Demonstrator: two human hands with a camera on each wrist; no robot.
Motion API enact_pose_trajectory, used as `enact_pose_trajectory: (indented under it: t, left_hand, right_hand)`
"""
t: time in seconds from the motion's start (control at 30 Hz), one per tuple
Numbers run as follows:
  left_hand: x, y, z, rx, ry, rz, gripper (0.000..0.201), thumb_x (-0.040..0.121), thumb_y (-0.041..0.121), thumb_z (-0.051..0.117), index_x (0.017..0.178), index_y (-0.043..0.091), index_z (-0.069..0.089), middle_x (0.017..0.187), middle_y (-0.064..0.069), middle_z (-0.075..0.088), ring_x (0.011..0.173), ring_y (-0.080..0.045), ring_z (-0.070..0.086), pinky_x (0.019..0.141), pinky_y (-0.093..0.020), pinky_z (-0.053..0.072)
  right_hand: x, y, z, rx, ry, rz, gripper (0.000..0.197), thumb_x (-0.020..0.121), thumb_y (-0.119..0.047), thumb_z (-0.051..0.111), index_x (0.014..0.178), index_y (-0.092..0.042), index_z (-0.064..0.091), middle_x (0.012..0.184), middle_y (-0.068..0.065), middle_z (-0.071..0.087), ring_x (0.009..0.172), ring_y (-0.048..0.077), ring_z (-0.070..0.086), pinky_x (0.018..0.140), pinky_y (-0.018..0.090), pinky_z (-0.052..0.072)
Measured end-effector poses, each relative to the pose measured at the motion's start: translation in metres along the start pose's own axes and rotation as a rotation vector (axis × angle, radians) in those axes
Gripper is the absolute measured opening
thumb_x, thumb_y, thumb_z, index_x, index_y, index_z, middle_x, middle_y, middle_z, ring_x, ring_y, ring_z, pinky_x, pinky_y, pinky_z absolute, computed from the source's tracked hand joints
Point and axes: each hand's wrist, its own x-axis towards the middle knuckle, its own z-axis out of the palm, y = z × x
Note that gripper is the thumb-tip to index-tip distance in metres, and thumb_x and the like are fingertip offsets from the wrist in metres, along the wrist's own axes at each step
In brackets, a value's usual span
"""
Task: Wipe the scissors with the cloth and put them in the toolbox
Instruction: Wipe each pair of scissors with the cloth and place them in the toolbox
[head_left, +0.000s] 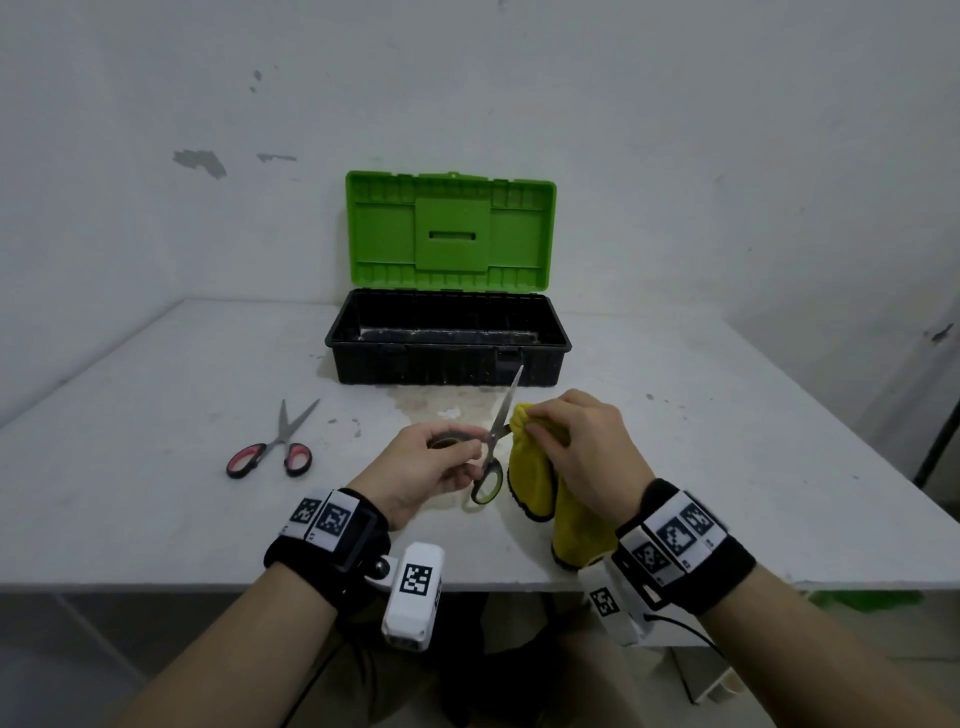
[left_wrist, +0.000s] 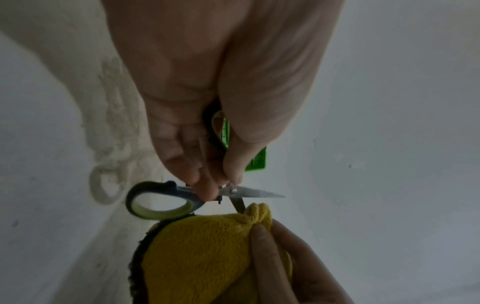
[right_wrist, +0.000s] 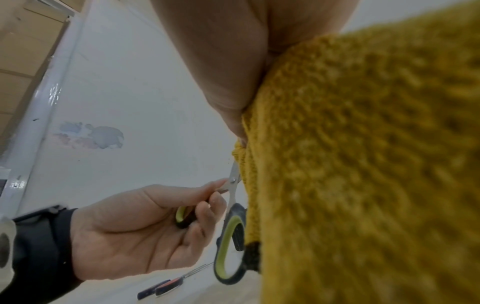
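My left hand (head_left: 431, 462) holds green-handled scissors (head_left: 493, 452) near the pivot, blades spread and one tip pointing up toward the toolbox. In the left wrist view the scissors (left_wrist: 166, 201) show one blade out to the right and the other going into the cloth. My right hand (head_left: 576, 447) grips a bunched yellow cloth (head_left: 535, 478) around that blade; the cloth (right_wrist: 363, 164) fills the right wrist view, beside the scissors (right_wrist: 231, 236) and the left hand (right_wrist: 145, 230). The open toolbox (head_left: 447, 358), black with a raised green lid (head_left: 449, 236), stands behind, its inside empty.
Red-handled scissors (head_left: 275, 447) lie closed on the white table (head_left: 156, 509) to the left. A stained patch marks the table in front of the toolbox. The wall stands close behind the toolbox, and the table's front edge is near my wrists.
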Motion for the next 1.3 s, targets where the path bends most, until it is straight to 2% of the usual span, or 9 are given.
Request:
enact_pose_trajectory:
  t: [0.17,0.3,0.43,0.57,0.67,0.8,0.93,1.13,1.3]
  left_hand:
    - [0.001,0.0,0.003,0.064,0.05,0.02,0.012,0.089,0.014,0.073,0.101,0.013,0.074,0.096,-0.006,0.078,0.092,-0.019,0.075,0.088,-0.041,0.055]
    - [0.001,0.0,0.009,-0.108,0.049,0.01,0.013,0.089,0.007,0.071,0.1,0.002,0.07,0.094,-0.016,0.075,0.092,-0.032,0.075,0.087,-0.046,0.06]
    - [0.0,-0.003,0.016,-0.249,0.035,0.029,0.011,0.087,0.0,0.071,0.096,0.005,0.068,0.089,-0.014,0.07,0.083,-0.025,0.072,0.074,-0.033,0.061]
    - [0.0,-0.005,0.019,-0.448,-0.056,-0.008,0.018,0.09,-0.003,0.065,0.103,0.007,0.071,0.092,-0.012,0.069,0.084,-0.022,0.069,0.081,-0.035,0.059]
    - [0.001,-0.008,0.023,-0.522,-0.081,-0.007,0.016,0.089,-0.001,0.064,0.102,0.007,0.069,0.091,-0.013,0.069,0.084,-0.023,0.068,0.078,-0.034,0.059]
    - [0.002,-0.008,0.028,-0.492,-0.008,0.031,0.012,0.081,0.004,0.073,0.091,0.008,0.067,0.086,-0.014,0.064,0.074,-0.022,0.062,0.07,-0.03,0.058]
    - [0.001,-0.005,0.032,-0.357,0.102,0.063,0.013,0.083,-0.002,0.074,0.084,0.008,0.066,0.079,-0.009,0.069,0.073,-0.022,0.069,0.068,-0.032,0.06]
    - [-0.003,-0.003,0.031,-0.276,0.173,0.091,0.016,0.078,-0.003,0.079,0.09,0.001,0.069,0.074,-0.008,0.07,0.068,-0.019,0.072,0.063,-0.026,0.057]
    - [-0.006,-0.001,0.028,-0.147,0.136,0.088,0.02,0.078,-0.002,0.08,0.095,-0.005,0.07,0.081,-0.016,0.075,0.079,-0.029,0.076,0.071,-0.03,0.06]
  right_hand:
    - [-0.003,-0.005,0.003,0.014,-0.036,-0.004,0.019,0.094,-0.028,0.059,0.108,-0.022,0.071,0.099,-0.002,0.061,0.089,0.015,0.055,0.081,0.026,0.048]
    - [-0.004,-0.008,0.005,0.027,-0.042,-0.006,0.019,0.094,-0.028,0.06,0.109,-0.022,0.07,0.097,-0.003,0.061,0.088,0.013,0.055,0.081,0.023,0.047]
    - [-0.002,-0.01,0.004,0.031,0.02,-0.004,0.016,0.092,-0.028,0.062,0.104,-0.02,0.07,0.092,-0.004,0.062,0.083,0.01,0.055,0.075,0.016,0.041]
    - [-0.002,-0.011,0.002,0.065,0.087,0.008,0.012,0.091,-0.028,0.064,0.098,-0.019,0.069,0.09,-0.004,0.063,0.081,0.008,0.055,0.073,0.016,0.044]
    - [-0.003,-0.013,0.001,0.086,0.101,-0.001,0.011,0.09,-0.027,0.065,0.095,-0.017,0.069,0.088,-0.004,0.063,0.08,0.009,0.056,0.073,0.019,0.047]
    - [-0.006,-0.011,0.001,0.076,0.077,0.001,0.012,0.09,-0.028,0.065,0.097,-0.019,0.068,0.089,-0.006,0.061,0.081,0.007,0.053,0.073,0.014,0.043]
    - [-0.007,-0.009,0.002,0.066,0.068,-0.011,0.011,0.09,-0.027,0.066,0.097,-0.019,0.068,0.089,-0.01,0.057,0.08,0.002,0.048,0.071,0.004,0.035]
    - [-0.01,-0.007,-0.004,0.046,0.01,-0.038,0.013,0.09,-0.026,0.065,0.1,-0.019,0.07,0.093,-0.003,0.06,0.083,0.011,0.055,0.075,0.022,0.046]
    - [-0.013,-0.01,-0.01,-0.053,-0.103,-0.188,0.015,0.094,-0.026,0.059,0.104,-0.021,0.069,0.099,-0.002,0.055,0.082,0.015,0.055,0.071,0.029,0.051]
